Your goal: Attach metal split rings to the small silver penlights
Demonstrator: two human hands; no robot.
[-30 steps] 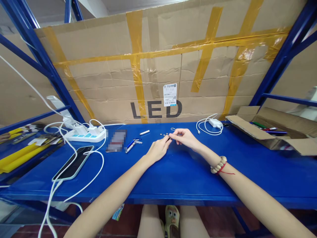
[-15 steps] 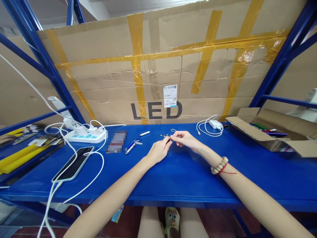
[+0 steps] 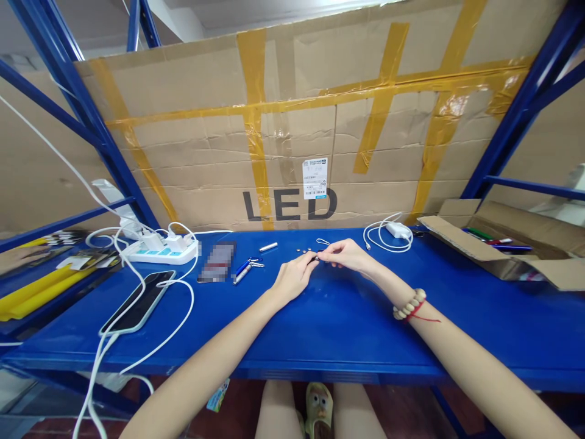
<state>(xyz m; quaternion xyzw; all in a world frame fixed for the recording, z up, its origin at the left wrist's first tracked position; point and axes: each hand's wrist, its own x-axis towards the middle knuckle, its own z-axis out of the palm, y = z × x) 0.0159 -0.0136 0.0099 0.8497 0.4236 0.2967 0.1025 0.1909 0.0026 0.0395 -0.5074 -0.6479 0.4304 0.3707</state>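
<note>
My left hand [image 3: 295,277] and my right hand [image 3: 346,254] meet fingertip to fingertip over the middle of the blue table. Both are closed in a pinch around a tiny dark piece [image 3: 316,258]; the fingers mostly cover it, so its kind is unclear. Just behind the fingers lie a few small round discs, like button cells [image 3: 298,250], and a thin pale cord loop [image 3: 322,241]. To the left rests a silver metal tube [image 3: 268,247]. Beside it are a blue pen-like tube [image 3: 242,266] and a silver one [image 3: 242,274] with metal clips.
A blurred-out phone-like rectangle [image 3: 217,262], a power strip [image 3: 159,251] and a phone [image 3: 138,303] with white cables occupy the left. At right are a white charger [image 3: 398,230] and an open carton [image 3: 503,256] with pens. Cardboard [image 3: 205,158] stands behind; another person's hand [image 3: 16,259] shows far left.
My right hand has turned slightly, and its fingertips have shifted a little on the tiny piece. The cord loop behind them is more exposed. The view has moved slightly.
</note>
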